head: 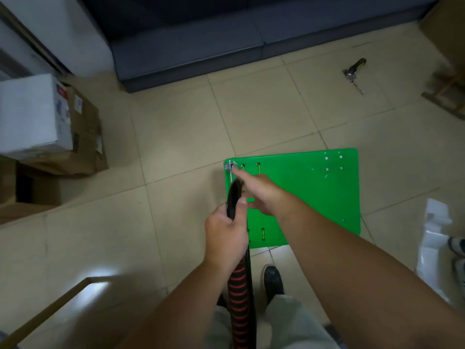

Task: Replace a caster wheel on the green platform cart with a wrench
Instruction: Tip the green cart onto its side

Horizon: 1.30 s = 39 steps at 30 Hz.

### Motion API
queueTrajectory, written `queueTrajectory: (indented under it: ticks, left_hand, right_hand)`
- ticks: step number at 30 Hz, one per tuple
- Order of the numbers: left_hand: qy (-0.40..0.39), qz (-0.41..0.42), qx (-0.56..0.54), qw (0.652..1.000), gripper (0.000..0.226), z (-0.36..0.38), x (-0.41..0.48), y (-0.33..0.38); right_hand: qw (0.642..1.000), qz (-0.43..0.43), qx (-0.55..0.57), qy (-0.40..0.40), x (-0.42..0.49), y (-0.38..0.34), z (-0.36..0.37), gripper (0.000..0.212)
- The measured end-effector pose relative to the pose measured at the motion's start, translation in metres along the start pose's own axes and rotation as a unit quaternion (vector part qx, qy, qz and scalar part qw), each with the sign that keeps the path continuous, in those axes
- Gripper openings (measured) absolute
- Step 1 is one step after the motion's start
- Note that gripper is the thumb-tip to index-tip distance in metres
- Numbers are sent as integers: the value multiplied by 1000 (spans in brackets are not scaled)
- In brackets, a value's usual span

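The green cart deck (307, 192) lies flat on the beige tiled floor (176, 147), at about 3 o'clock from the middle of the view. The deck is smooth, glossy plastic, rectangular with rounded corners. Four small pale bolt heads (334, 163) sit in a square near its far right corner. Short yellow loops show near the far left edge and again near the near edge.

The left hand (226, 238) grips a dark, curved rubbery piece (234, 197), probably a caster wheel seen edge-on, though blur prevents a firm call. Its fingers are wrapped tight, with the thumb pressed along the piece's right side. Below that hand a black tube ribbed with red rings (240, 298) runs toward 6 o'clock.

The right hand (261, 192) reaches across the deck toward 11 o'clock. Its index finger points at a small shiny metal fitting (232, 165) at the deck's far left corner. The other fingers are loosely curled, gripping nothing that can be seen.

A tool with a dark handle and metal head (354, 69) lies on the tiles at 1 o'clock, well apart from the deck; it is likely the wrench.

Brown cardboard boxes (83, 137) and a white box (30, 114) stand at 9 o'clock. A dark grey upholstered sofa base (191, 51) sits at 12 o'clock. A black shoe (273, 278) rests just below the deck's near edge.
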<state>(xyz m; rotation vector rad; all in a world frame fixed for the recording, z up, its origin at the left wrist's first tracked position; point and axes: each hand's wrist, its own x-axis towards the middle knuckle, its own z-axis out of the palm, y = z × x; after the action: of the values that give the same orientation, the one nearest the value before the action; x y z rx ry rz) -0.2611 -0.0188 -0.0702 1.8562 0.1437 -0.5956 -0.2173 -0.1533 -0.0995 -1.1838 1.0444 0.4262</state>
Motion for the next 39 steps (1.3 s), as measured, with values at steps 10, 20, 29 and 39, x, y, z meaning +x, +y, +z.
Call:
queueTrajectory:
  ticks: [10, 20, 29, 39]
  left_hand:
    - [44, 9, 111, 993, 32, -37, -52, -28]
    - [-110, -108, 231, 961, 72, -82, -63, -15]
    - [-140, -53, 282, 948, 53, 23, 121, 3]
    - [-109, -111, 535, 831, 77, 68, 156, -116]
  right_hand:
    - [984, 149, -71, -69, 45, 8, 15, 22]
    - [996, 69, -57, -26, 52, 78, 33, 50]
    - [973, -46, -227, 16, 36, 140, 51, 55]
    - [843, -195, -501, -6, 129, 153, -119, 50]
